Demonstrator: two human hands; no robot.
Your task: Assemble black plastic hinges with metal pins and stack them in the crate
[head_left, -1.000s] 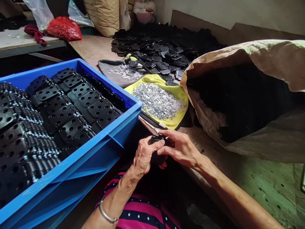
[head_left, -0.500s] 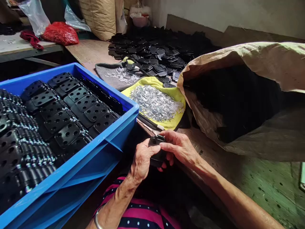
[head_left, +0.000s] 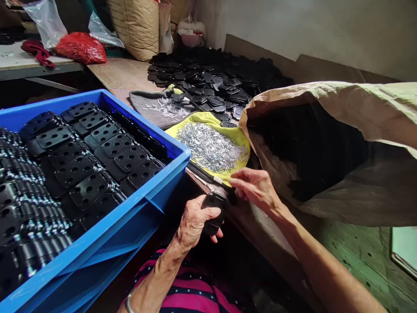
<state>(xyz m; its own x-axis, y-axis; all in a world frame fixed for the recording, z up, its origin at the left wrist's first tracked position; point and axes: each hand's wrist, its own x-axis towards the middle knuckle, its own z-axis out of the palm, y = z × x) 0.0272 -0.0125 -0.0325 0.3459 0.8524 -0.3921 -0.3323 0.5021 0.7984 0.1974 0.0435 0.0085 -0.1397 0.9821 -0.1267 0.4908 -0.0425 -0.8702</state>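
Observation:
My left hand (head_left: 194, 220) is wrapped round a flat black plastic part (head_left: 215, 211), with the thumb across its face. To the right and a little higher, my right hand (head_left: 256, 187) hangs near the edge of the yellow cloth (head_left: 241, 138), fingers bent and drawn together; whether anything small is between them is too small to tell. Many small shiny metal pins (head_left: 211, 145) lie on the cloth. A black rod with a pale tip (head_left: 217, 179) rests along the cloth's front edge.
The blue crate (head_left: 143, 189) on the left holds rows of black parts. An open sack (head_left: 283, 93) stands at the right. Behind are a heap of black pieces (head_left: 215, 82), a grey cloth (head_left: 140, 99) and a red bag (head_left: 81, 47).
My right hand has let go of the black part and moved up and right towards the yellow cloth. My left hand still holds the part. The view has shifted slightly.

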